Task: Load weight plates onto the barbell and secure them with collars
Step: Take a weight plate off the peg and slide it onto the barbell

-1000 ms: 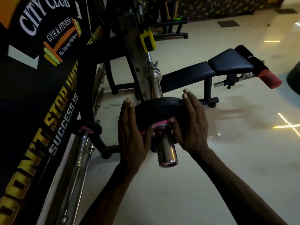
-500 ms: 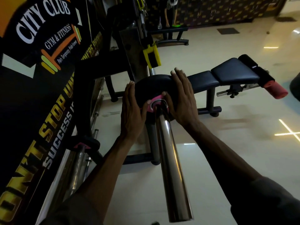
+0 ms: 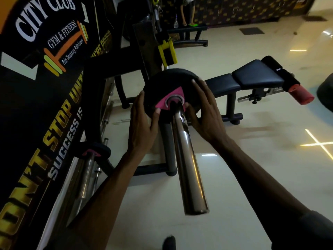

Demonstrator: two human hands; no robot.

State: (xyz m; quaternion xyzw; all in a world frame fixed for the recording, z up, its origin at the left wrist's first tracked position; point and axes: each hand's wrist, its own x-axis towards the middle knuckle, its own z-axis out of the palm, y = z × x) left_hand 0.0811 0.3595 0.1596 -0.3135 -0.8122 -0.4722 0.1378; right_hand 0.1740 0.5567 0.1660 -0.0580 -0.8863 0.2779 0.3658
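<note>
Weight plates: two show. One small black plate (image 3: 94,150) with a pink mark sits on a storage peg at the left. The other plate (image 3: 167,82) sits far up the barbell sleeve (image 3: 187,163), gripped on both edges. The left hand (image 3: 143,123) curls over its left rim, thumb on the pink hub; the right hand (image 3: 207,112) spreads across its right face. One bench (image 3: 252,78) stands at the right.
</note>
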